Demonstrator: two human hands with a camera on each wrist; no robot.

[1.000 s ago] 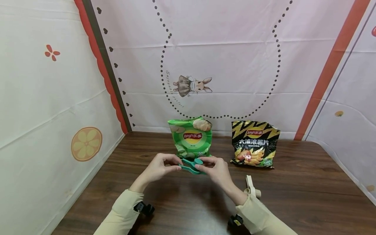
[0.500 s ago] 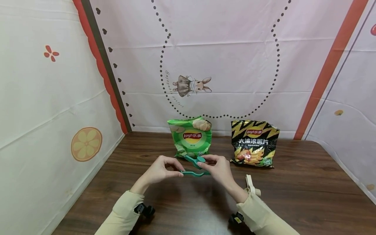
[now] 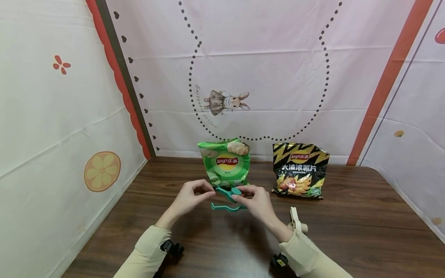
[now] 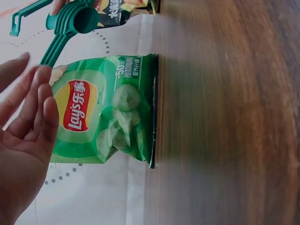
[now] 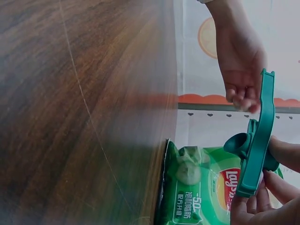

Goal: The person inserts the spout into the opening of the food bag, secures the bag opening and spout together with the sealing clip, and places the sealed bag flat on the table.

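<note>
My right hand (image 3: 259, 200) pinches a teal bag-sealing clip (image 3: 235, 191) with a round spout, held above the table. In the right wrist view the clip (image 5: 258, 145) has its two long arms swung apart. My left hand (image 3: 192, 197) is by the free end of the upper arm, its fingers loosely bent and gripping nothing that shows. Whether its fingertips touch the clip, I cannot tell. Behind both hands stands a green Lay's chip bag (image 3: 227, 164), upright against the backdrop; the left wrist view shows this green bag (image 4: 126, 98) close by.
A black and yellow Lay's chip bag (image 3: 300, 170) stands at the back right. In front of it a beige sealing clip (image 3: 295, 220) lies near my right wrist, partly behind the sleeve. The dark wooden table (image 3: 365, 231) meets cloth walls at the left and back.
The clip's arms have come apart, the lower one swinging down. My left hand first held the lower arm, then let go and rose to the upper arm's end. The right hand keeps its hold.
</note>
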